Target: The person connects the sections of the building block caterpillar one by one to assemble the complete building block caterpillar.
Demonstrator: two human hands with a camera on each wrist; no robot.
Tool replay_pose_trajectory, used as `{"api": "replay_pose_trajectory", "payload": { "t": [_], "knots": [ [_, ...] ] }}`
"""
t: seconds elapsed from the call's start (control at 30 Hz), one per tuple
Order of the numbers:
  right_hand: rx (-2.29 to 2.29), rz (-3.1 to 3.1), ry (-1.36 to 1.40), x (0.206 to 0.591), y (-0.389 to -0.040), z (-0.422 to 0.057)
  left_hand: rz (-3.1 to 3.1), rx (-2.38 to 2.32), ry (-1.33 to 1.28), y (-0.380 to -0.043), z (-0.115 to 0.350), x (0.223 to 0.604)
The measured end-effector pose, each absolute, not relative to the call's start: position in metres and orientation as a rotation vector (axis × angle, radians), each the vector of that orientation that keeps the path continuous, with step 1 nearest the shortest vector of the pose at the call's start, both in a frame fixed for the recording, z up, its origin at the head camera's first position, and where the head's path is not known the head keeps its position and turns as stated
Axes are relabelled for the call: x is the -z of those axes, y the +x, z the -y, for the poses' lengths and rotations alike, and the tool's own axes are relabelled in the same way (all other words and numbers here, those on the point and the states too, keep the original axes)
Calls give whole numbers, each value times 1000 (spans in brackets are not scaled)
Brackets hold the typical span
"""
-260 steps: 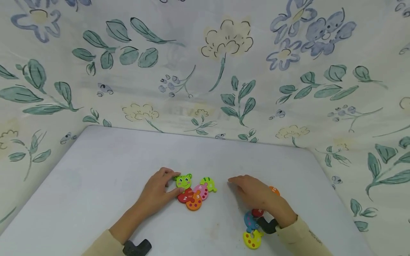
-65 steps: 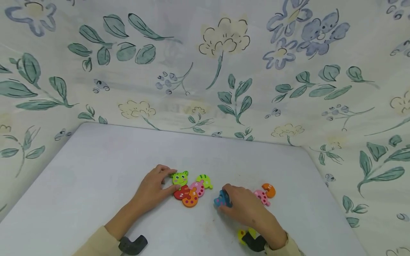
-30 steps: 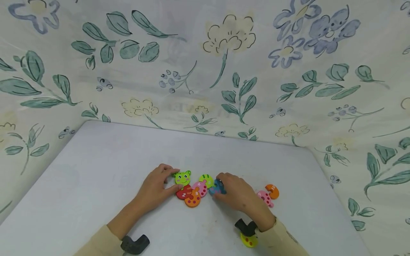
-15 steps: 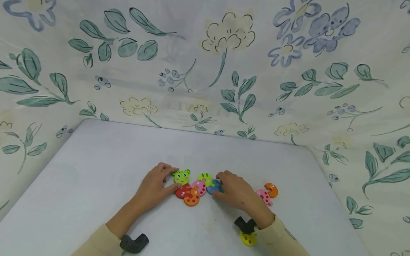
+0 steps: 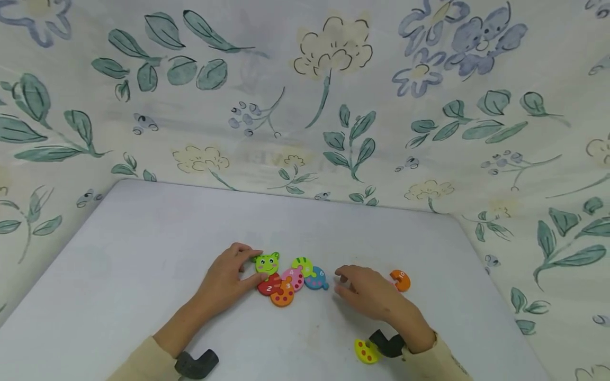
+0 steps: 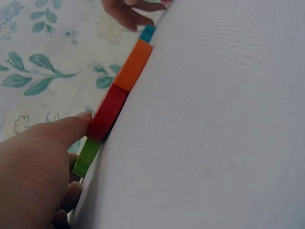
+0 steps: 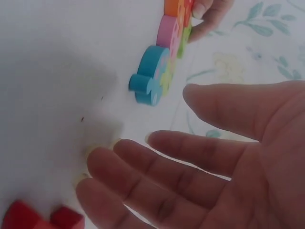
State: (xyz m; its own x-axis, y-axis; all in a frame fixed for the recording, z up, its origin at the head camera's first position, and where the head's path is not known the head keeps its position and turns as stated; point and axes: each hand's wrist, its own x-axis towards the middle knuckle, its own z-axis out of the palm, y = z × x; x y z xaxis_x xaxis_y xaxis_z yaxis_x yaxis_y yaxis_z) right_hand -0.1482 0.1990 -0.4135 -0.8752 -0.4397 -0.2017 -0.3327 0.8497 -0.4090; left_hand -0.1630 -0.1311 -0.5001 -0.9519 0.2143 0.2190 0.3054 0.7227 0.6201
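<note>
A caterpillar puzzle is linked together on the white table. My left hand (image 5: 224,280) holds its green smiling head piece (image 5: 267,263) between thumb and fingers, the thumb close to the red piece numbered 2 (image 5: 270,287). Joined on after it are the orange 3 (image 5: 282,295), the pink 4 (image 5: 293,278), a green striped piece (image 5: 302,266) and the blue 6 (image 5: 315,278) at the tail. To the right of the blue piece, my right hand (image 5: 374,296) hovers with loosely spread fingers and holds nothing; the right wrist view shows its bare palm.
An orange piece numbered 10 (image 5: 401,281) lies beyond my right hand, which mostly hides a pink piece. A yellow spotted piece (image 5: 366,351) lies near the right wrist's black camera mount (image 5: 388,344). Red shapes (image 7: 21,217) show low in the right wrist view. Floral cloth stands behind the table.
My right hand brought the blue piece over and set it against the green striped piece. Since then it has let go and drawn back to the right. The left hand stays at the head piece.
</note>
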Motion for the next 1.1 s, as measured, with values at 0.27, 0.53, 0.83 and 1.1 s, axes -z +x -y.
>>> {"api": "replay_pose_trajectory", "payload": {
  "t": [0.27,0.53,0.83,1.1],
  "knots": [
    [507,-2728,-592,408,-134,-221,2809,1037,-399,-162,132,498],
    [595,-2752,-596,403,-121,-234,2792,1043,-407,-162,134,498],
    [563,-2685,-329,402,-103,-245,2785,1034,-418,-163,132,498],
    [408,-2600,-141,419,-87,-249,2796,1024,-431,-163,129,498]
  ]
}}
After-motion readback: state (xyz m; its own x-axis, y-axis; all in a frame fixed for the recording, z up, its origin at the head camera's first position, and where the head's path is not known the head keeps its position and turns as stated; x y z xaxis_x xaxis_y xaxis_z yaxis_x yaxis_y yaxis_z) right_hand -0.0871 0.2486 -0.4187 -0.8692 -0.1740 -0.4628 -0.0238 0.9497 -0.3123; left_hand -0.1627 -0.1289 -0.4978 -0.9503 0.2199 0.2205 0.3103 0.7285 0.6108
